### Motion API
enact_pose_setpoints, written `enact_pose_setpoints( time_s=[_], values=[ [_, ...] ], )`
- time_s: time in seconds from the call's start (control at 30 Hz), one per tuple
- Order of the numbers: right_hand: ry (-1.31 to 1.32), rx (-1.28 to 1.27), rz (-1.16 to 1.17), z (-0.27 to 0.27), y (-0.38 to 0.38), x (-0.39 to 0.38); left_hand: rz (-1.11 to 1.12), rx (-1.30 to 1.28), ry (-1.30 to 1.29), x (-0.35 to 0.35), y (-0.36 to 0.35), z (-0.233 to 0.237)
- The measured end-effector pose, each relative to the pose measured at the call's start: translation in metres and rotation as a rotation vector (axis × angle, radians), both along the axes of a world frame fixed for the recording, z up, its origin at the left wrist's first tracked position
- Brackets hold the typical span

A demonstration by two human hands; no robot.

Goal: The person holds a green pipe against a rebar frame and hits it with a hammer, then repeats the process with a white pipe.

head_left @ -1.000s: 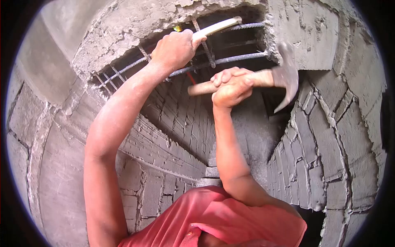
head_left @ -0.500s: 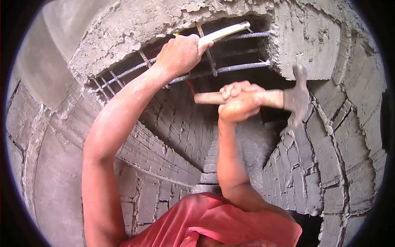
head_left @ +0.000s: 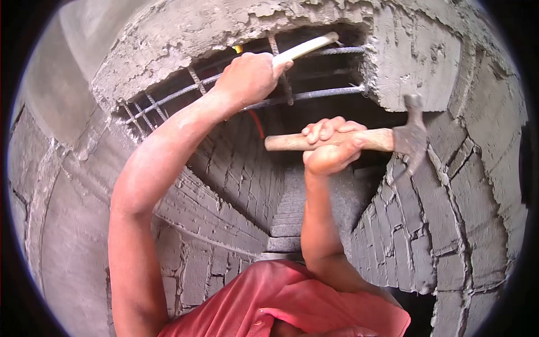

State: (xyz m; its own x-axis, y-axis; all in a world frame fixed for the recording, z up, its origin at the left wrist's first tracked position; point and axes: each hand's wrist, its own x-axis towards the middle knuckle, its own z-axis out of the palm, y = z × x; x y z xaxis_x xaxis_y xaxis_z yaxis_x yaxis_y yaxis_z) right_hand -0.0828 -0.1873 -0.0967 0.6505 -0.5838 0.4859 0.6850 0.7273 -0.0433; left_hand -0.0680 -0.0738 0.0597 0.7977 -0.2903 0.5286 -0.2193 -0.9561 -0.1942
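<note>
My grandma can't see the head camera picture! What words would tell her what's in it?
A person's right hand grips a claw hammer by its wooden handle, while the left hand holds a pale stick at an opening in rough concrete, crossed by metal bars. Gray block walls and the person's red shirt show lower down.

Matt wood hammer hdl [head_left: 289, 142], dull metal hd [head_left: 412, 137], rough conc. [head_left: 418, 64]
</note>
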Motion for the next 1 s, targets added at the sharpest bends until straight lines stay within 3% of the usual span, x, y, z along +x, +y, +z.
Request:
enact_pose_setpoints(
  time_s=[0.33,0.77,0.83,0.87,0.9,0.97,1.0],
  values=[
    [0.022,-0.036,0.06,-0.016,0.009,0.009,0.045,0.037,-0.072,0.006,0.004,-0.006],
    [0.068,0.115,0.13,-0.012,0.032,0.033,0.048,0.025,-0.1,0.005,0.008,-0.007],
    [0.135,-0.041,0.172,-0.004,0.043,0.049,0.02,0.053,-0.12,0.011,0.015,-0.007],
    [0.216,-0.247,0.286,0.012,0.033,0.048,-0.008,0.026,-0.122,0.011,0.014,-0.007],
    [0.194,-0.27,0.178,0.017,0.036,0.051,-0.031,-0.002,-0.121,0.012,0.015,-0.009],
    [0.155,-0.176,0.228,0.019,0.026,0.044,-0.033,-0.007,-0.13,0.013,0.016,-0.009],
    [0.101,-0.132,0.137,0.017,0.026,0.039,-0.025,-0.012,-0.119,0.013,0.014,-0.007]
  ],
)
